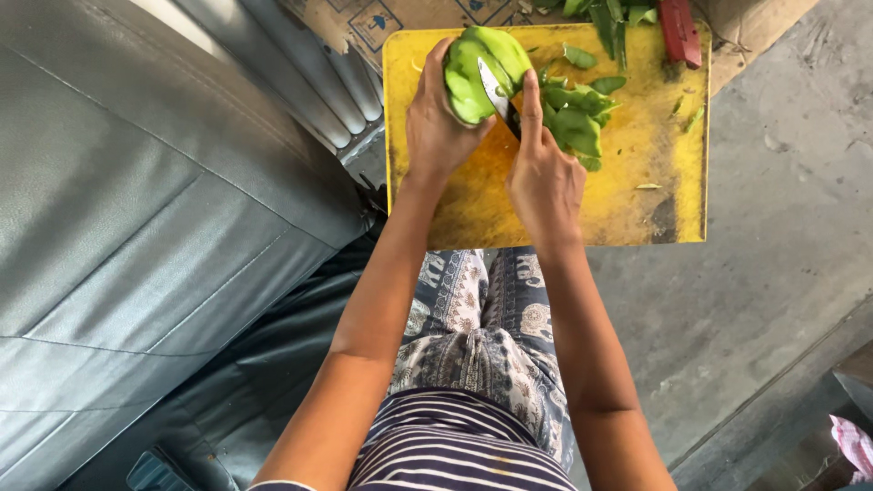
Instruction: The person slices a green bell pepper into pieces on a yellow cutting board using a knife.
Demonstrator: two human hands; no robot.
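Observation:
My left hand (438, 127) grips a green mango (482, 64), partly peeled, above a yellow cutting board (637, 218). My right hand (544, 173) holds a small knife (496, 91) with the index finger stretched along its back; the blade lies against the fruit's right side. Green peel strips (577, 114) are piled on the board just right of my hands. The knife's handle is hidden inside my right fist.
The board lies on flattened cardboard (391, 18) over a grey concrete floor (782, 227). A grey cushioned seat (136, 209) fills the left. A red object (680, 32) lies at the board's far edge, with leaves beside it. My patterned trousers are below.

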